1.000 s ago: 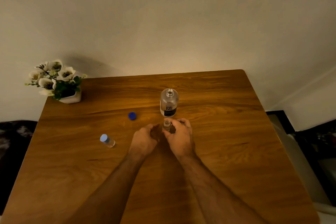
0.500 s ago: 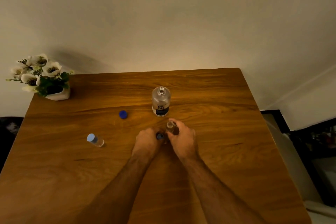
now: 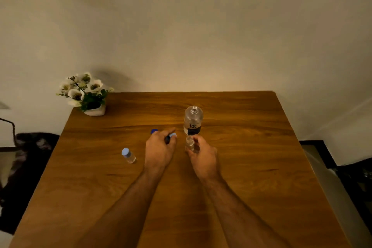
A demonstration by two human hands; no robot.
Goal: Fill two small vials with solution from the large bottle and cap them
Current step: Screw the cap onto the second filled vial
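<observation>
The large clear bottle with a dark label stands uncapped at the middle of the wooden table. Just in front of it stands a small open vial, and my right hand grips it from the right. My left hand pinches a small light-blue vial cap to the left of that vial. A dark blue bottle cap lies on the table behind my left hand, partly hidden. A second vial with a light-blue cap on stands further left.
A white pot of white flowers stands at the table's back left corner. A plain wall rises behind the table. Dark furniture sits beyond the left edge, and a dark frame lies by the right edge.
My left hand has drawn away to the left of the open vial with the small cap in its fingers. The right hand stays on the vial. The camera view has shifted.
</observation>
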